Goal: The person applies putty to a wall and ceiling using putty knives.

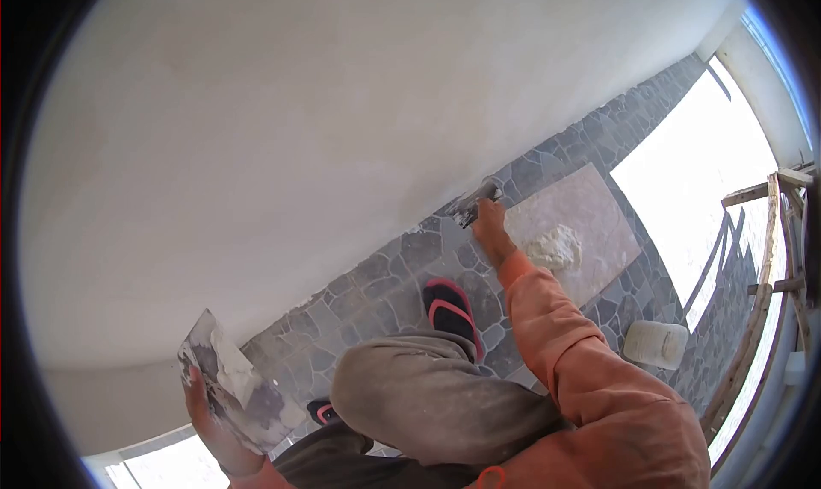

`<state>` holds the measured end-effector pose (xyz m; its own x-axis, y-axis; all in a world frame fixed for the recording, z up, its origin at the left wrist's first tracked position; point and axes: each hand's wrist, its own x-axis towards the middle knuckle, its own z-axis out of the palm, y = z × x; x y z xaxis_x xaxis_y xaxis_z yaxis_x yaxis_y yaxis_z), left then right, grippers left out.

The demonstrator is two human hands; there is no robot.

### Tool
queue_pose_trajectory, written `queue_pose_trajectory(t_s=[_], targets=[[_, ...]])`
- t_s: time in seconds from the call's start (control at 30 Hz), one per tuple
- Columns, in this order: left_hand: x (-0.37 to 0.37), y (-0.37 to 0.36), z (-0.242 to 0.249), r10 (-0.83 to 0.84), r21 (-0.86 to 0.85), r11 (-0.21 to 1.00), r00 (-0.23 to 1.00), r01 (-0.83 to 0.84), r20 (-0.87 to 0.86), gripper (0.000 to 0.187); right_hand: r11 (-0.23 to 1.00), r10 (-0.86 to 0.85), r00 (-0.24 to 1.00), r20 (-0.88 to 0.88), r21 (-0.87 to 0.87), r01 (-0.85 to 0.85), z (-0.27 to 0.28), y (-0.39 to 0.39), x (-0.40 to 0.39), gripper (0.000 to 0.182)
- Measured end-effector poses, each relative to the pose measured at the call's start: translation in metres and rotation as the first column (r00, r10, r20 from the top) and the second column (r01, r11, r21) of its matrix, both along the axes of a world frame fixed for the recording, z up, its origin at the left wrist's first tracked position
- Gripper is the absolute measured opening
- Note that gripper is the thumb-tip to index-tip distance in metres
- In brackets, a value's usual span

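My left hand (209,425) is closed round the edge of a plastering hawk (278,408), a flat rectangular plate held tilted at the lower left. Wet white plaster (235,369) is smeared over its upper part. My right hand (490,226) grips a plastering trowel (472,203), its blade smeared white, down where the pale wall (282,130) meets the floor. Just right of that hand, a heap of white plaster (556,248) lies on a pinkish square board (599,203).
Grey stone paving (368,275) runs along the wall's foot. My sandalled foot (453,314) stands between my arms. A whitish plastic container (656,344) is on the floor to the right, near a wooden frame (761,292). Bright sunlight (693,164) falls beyond the board.
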<state>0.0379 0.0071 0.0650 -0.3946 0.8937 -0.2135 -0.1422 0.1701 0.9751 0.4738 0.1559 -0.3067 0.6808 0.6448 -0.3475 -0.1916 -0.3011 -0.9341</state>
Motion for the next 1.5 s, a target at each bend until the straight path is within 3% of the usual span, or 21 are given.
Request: queue_pose_trajectory(t_s=[0.03, 0.13, 0.2, 0.23, 0.3, 0.33, 0.37, 0.4, 0.43, 0.5, 0.57, 0.67, 0.77, 0.87, 0.97, 1.03, 1.2, 1.27, 1.33, 1.4, 1.5], targets=[[-0.001, 0.000, 0.000, 0.009, -0.006, 1.000, 0.999, -0.008, 0.048, 0.046, 0.996, 0.072, 0.996, 0.046, 0.050, -0.074, -0.060, 0.011, 0.017, 0.029], [-0.003, -0.001, -0.001, 0.033, -0.015, 0.999, 0.990, -0.032, 0.140, 0.047, 0.926, 0.175, 0.982, 0.074, 0.326, -0.190, -0.096, 0.026, 0.020, 0.030], [-0.005, -0.002, -0.003, 0.041, -0.002, 0.999, 0.991, -0.041, 0.129, 0.046, 0.866, 0.167, 0.862, 0.478, 0.347, -0.360, -0.102, 0.026, 0.021, 0.026], [-0.009, -0.003, -0.006, 0.046, -0.003, 0.999, 0.994, -0.046, 0.097, 0.046, 0.860, 0.129, 0.580, 0.804, 0.200, -0.469, -0.094, 0.023, 0.028, 0.022], [-0.021, -0.005, -0.013, 0.056, 0.002, 0.998, 0.998, -0.056, 0.038, 0.045, 0.844, 0.067, 0.648, 0.758, 0.304, -0.442, -0.090, 0.036, 0.027, 0.021], [-0.022, -0.005, -0.013, 0.057, 0.007, 0.998, 0.998, -0.058, 0.028, 0.045, 0.824, 0.072, 0.940, 0.333, 0.512, -0.245, -0.121, 0.053, 0.027, 0.024], [-0.023, -0.006, -0.013, 0.057, 0.009, 0.998, 0.998, -0.057, 0.018, 0.044, 0.822, 0.081, 0.982, 0.173, 0.545, -0.164, -0.130, 0.055, 0.026, 0.024], [-0.024, -0.007, -0.014, 0.055, 0.011, 0.998, 0.998, -0.055, 0.008, 0.044, 0.819, 0.078, 0.997, 0.006, 0.570, -0.067, -0.136, 0.057, 0.024, 0.024], [-0.021, -0.006, -0.015, 0.068, 0.021, 0.997, 0.998, -0.068, -0.003, 0.042, 0.830, 0.067, 0.979, 0.194, 0.533, -0.162, -0.118, 0.049, 0.020, 0.021], [-0.015, -0.004, -0.014, 0.098, 0.046, 0.994, 0.995, -0.097, -0.023, 0.038, 0.866, 0.055, 0.990, 0.133, 0.486, -0.113, -0.070, 0.037, 0.007, 0.019], [-0.017, -0.006, -0.012, 0.039, 0.037, 0.999, 0.999, -0.039, 0.010, 0.043, 0.905, 0.014, 0.930, -0.366, 0.400, 0.143, 0.018, 0.029, -0.024, 0.019], [-0.016, -0.007, -0.009, 0.015, 0.026, 1.000, 1.000, -0.016, 0.025, 0.045, 0.976, 0.025, 0.995, -0.093, 0.216, -0.004, 0.075, 0.016, -0.044, 0.018], [-0.011, -0.005, -0.011, 0.065, 0.077, 0.995, 0.998, -0.063, -0.026, 0.042, 0.853, 0.002, 0.999, -0.037, 0.521, 0.017, 0.105, 0.009, -0.073, 0.015], [-0.008, -0.002, -0.009, 0.015, 0.060, 0.998, 0.998, -0.019, 0.055, 0.041, 0.918, 0.130, 0.972, 0.196, 0.347, -0.193, 0.151, -0.016, -0.089, 0.017], [-0.013, 0.000, -0.010, -0.027, 0.051, 0.998, 0.995, 0.023, 0.094, 0.042, 0.900, 0.334, 0.924, 0.187, 0.226, -0.372, 0.169, -0.034, -0.109, 0.025], [-0.012, 0.000, -0.009, -0.035, 0.061, 0.998, 0.995, 0.030, 0.091, 0.043, 0.878, 0.357, 0.896, 0.264, 0.234, -0.418, 0.177, -0.049, -0.117, 0.028], [-0.012, 0.000, -0.010, -0.030, 0.055, 0.998, 0.997, 0.026, 0.073, 0.042, 0.960, 0.260, 0.938, 0.230, 0.044, -0.277, 0.129, -0.050, -0.093, 0.038], [-0.006, -0.002, -0.007, -0.006, 0.049, 0.999, 0.996, 0.002, 0.089, 0.043, 0.984, 0.080, 0.930, 0.358, 0.123, -0.132, 0.063, -0.031, -0.059, 0.039], [-0.009, -0.001, -0.009, 0.010, 0.054, 0.998, 1.000, -0.012, 0.029, 0.043, 0.974, -0.055, 0.945, 0.322, 0.224, -0.020, 0.054, -0.019, -0.038, 0.040], [-0.020, -0.005, -0.018, 0.026, 0.070, 0.997, 0.995, -0.019, -0.101, 0.044, 0.966, -0.075, 0.933, 0.352, 0.257, -0.019, 0.046, -0.005, -0.026, 0.042], [0.012, 0.002, 0.007, 0.175, -0.089, 0.981, 0.984, -0.174, 0.013, 0.045, 0.953, -0.095, 0.848, 0.522, 0.293, -0.074, 0.037, 0.021, -0.030, 0.045]])
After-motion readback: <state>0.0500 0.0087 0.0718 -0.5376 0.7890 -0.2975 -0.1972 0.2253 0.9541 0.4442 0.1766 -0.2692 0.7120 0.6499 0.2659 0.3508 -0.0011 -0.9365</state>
